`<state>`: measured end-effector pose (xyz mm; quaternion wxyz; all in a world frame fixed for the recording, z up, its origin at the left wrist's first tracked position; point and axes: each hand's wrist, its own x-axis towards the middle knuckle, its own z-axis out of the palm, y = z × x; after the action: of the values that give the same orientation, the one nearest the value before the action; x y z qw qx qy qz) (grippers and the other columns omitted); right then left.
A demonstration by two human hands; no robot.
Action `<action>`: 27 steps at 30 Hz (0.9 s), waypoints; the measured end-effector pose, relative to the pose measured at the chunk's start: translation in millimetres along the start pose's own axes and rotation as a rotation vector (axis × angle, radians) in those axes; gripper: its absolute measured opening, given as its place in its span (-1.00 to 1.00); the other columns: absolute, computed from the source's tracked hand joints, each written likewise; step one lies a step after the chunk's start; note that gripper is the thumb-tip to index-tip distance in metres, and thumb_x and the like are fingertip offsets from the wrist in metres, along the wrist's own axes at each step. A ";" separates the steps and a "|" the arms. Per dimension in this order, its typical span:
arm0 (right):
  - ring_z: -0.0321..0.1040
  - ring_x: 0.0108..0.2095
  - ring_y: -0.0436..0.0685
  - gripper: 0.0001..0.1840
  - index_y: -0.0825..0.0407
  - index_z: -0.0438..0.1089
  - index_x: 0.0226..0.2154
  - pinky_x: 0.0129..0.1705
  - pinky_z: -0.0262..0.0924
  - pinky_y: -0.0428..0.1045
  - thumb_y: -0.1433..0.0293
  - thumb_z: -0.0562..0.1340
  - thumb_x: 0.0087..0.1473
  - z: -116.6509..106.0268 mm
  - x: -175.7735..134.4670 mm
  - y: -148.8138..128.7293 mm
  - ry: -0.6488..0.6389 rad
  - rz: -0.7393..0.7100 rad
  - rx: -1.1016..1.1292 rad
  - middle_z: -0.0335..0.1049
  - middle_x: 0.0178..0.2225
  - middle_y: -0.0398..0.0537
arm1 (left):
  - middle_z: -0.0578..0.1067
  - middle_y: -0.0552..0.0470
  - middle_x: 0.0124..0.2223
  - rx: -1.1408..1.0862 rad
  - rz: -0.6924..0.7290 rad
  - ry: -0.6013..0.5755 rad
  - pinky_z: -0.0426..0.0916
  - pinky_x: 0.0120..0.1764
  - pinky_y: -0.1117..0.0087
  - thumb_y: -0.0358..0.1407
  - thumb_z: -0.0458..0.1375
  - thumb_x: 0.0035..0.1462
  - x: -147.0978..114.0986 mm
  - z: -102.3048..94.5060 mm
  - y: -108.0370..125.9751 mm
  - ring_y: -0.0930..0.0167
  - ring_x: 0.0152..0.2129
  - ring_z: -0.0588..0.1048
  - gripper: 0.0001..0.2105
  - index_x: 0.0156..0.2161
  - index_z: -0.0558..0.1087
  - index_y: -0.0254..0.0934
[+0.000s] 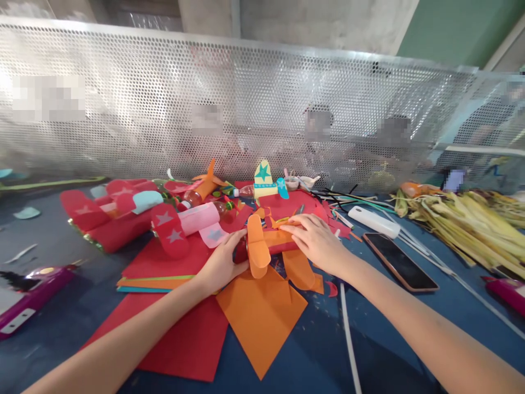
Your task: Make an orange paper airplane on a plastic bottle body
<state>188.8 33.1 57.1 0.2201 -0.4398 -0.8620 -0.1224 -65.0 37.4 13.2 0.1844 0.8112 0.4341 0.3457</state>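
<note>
On the wide dark-blue table (389,345), near the far corner of the flat orange paper square (262,323), is the toy plane of orange paper (276,238). The bare left hand (223,265) clamps its left end between thumb and fingers — lightly is best, against creases. The bare right hand (318,241) lays fingers over the right end — whether they pinch, I cannot tell. The round-ended orange wing (258,259) is best pressed evenly.

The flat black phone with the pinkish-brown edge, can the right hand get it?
Probably yes. The phone lies beside the right forearm with nothing on top of it, though the right hand would likely have to leave the toy plane of orange paper first.
</note>
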 end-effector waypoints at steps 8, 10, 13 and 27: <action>0.31 -0.02 0.21 -0.66 0.13 0.35 -0.04 0.09 0.17 0.13 0.48 0.08 0.12 2.0 15.1 37.9 0.146 0.241 0.104 0.34 -0.05 0.17 | 0.37 -0.14 0.09 0.014 0.006 0.013 0.28 0.07 0.13 -0.32 0.17 0.00 -1.0 1.4 -0.2 0.20 0.03 0.36 -0.50 0.08 0.21 -0.23; 0.36 -0.12 0.19 -0.64 0.14 0.35 -0.06 0.03 0.21 0.10 0.51 0.10 0.06 1.4 22.1 49.3 0.161 0.309 0.086 0.34 -0.08 0.18 | 0.37 -0.14 0.09 0.019 0.007 0.015 0.28 0.07 0.13 -0.35 0.17 -0.01 -1.1 1.5 0.0 0.20 0.04 0.36 -0.49 0.08 0.21 -0.25; 0.39 -0.29 0.20 -0.75 0.10 0.43 -0.25 -0.12 0.28 0.11 0.55 0.11 0.00 0.3 32.5 65.8 0.142 0.415 0.050 0.39 -0.31 0.07 | 0.35 -0.14 0.11 0.032 0.011 0.013 0.25 0.09 0.13 -0.39 0.16 -0.03 -1.0 1.2 -0.3 0.21 0.05 0.35 -0.48 0.09 0.20 -0.25; 0.38 -0.16 0.11 -0.71 0.07 0.32 -0.05 -0.16 0.33 0.12 0.31 0.17 0.19 -2.9 20.2 128.1 -0.136 0.737 0.178 0.36 -0.06 0.00 | 0.38 -0.18 0.09 0.097 0.020 0.018 0.28 0.07 0.12 -0.32 0.14 -0.03 0.9 -0.2 0.8 0.17 0.05 0.37 -0.50 0.08 0.22 -0.28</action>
<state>283.3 120.9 71.7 0.2291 -0.7065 -0.6660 0.0696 -64.3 37.7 14.2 0.1375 0.8203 0.4440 0.3332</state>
